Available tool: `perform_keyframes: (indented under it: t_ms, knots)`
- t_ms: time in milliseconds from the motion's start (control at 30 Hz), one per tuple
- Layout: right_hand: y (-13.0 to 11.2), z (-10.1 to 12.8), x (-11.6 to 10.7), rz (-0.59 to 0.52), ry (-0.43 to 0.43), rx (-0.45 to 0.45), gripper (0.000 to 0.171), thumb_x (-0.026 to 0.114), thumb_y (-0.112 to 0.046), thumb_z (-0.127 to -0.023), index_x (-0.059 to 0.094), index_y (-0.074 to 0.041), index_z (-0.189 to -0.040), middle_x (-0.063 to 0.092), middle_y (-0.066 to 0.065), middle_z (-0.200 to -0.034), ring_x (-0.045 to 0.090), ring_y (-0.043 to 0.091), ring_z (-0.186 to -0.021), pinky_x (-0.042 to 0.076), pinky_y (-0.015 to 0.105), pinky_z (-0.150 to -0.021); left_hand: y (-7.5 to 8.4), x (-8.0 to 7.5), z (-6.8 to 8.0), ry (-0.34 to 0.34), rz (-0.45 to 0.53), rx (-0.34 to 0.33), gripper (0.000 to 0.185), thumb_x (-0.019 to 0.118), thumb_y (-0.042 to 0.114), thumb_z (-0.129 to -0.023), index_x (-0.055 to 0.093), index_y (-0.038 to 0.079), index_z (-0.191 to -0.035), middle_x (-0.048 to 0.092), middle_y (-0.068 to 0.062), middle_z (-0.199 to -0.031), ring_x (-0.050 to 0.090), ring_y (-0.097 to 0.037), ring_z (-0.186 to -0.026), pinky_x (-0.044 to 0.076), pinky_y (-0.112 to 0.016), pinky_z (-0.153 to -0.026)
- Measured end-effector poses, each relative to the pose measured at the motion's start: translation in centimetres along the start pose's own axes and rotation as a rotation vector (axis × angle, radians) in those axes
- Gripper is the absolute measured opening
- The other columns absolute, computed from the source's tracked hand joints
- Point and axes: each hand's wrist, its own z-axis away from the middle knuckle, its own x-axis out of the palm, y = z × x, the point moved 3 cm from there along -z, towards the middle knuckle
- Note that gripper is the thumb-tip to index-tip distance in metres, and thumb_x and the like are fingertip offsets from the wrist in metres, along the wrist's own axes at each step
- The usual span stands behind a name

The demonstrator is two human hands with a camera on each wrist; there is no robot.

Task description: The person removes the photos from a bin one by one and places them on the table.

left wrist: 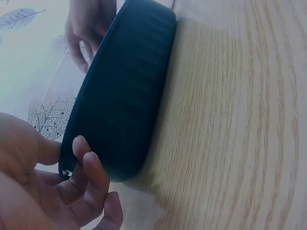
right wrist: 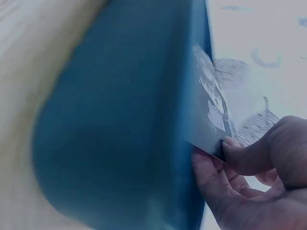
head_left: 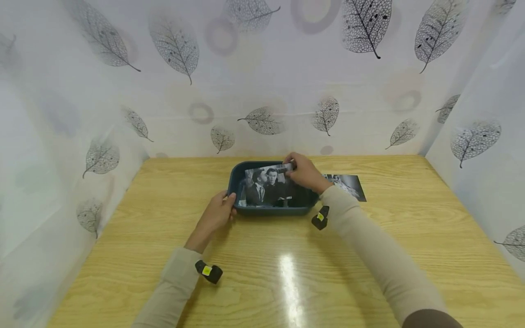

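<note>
Only the head view shows both photos: one pinched by the right hand [head_left: 303, 173] over the single tray [head_left: 242, 210], a second photo [head_left: 348, 184] flat on the surface. Left hand [head_left: 217, 214] grasps the tray's corner.

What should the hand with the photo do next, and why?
Probably lower the black-and-white photo flat into the dark blue tray and let go. The right hand pinches the photo's far corner, and the photo sits tilted over the tray, not yet lying flat. The left hand holds the tray's near left corner, so the tray should stay steady.
</note>
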Motion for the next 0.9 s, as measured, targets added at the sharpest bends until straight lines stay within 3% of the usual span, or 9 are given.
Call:
perform_keyframes:
  t_ms: [133,333,500,633,900]
  knots:
    - [-0.3,0.2,-2.2,-0.034,0.014,0.028,0.028,0.058,0.003,-0.100,0.054,0.000,-0.128,0.057,0.022,-0.113,0.057,0.025,-0.081,0.047,0.036,-0.067,0.0,0.0,0.0,-0.001,0.002,0.000,0.039,0.041,0.023,-0.111,0.052,-0.005,-0.136,0.061,-0.009,-0.079,0.055,-0.016,-0.064,0.043,-0.024,-0.058]
    - [0.0,1.0,-6.4,-0.025,0.048,0.038,0.030,0.052,0.002,-0.100,0.055,0.000,-0.130,0.054,0.025,-0.119,0.056,0.034,-0.098,0.049,0.043,-0.075,-0.1,0.0,-0.1,0.006,0.008,-0.004,0.038,0.042,0.023,-0.111,0.053,-0.005,-0.134,0.060,-0.006,-0.077,0.055,-0.016,-0.063,0.043,-0.024,-0.057]
    - [1.0,2.4,-10.2,-0.038,0.079,0.080,0.031,0.049,0.001,-0.102,0.054,0.001,-0.133,0.050,0.026,-0.122,0.054,0.033,-0.100,0.051,0.036,-0.075,0.0,0.0,-0.1,0.004,-0.012,-0.025,0.038,0.041,0.025,-0.112,0.052,-0.003,-0.135,0.060,-0.007,-0.079,0.055,-0.016,-0.065,0.042,-0.024,-0.057]
    - [2.4,3.7,-12.8,-0.024,0.089,0.132,0.032,0.047,0.000,-0.104,0.051,0.001,-0.136,0.047,0.027,-0.125,0.055,0.032,-0.099,0.053,0.029,-0.072,0.0,-0.1,-0.1,0.002,-0.020,-0.035,0.039,0.040,0.025,-0.112,0.050,-0.002,-0.136,0.061,-0.007,-0.080,0.055,-0.016,-0.066,0.043,-0.025,-0.059]
    - [6.9,6.7,-17.0,0.002,0.110,0.221,0.034,0.046,-0.003,-0.106,0.046,0.004,-0.139,0.042,0.031,-0.129,0.056,0.027,-0.093,0.053,0.027,-0.069,-0.1,-0.1,-0.1,-0.006,-0.019,-0.033,0.040,0.040,0.026,-0.112,0.050,-0.003,-0.138,0.061,-0.007,-0.080,0.054,-0.014,-0.065,0.042,-0.025,-0.058]
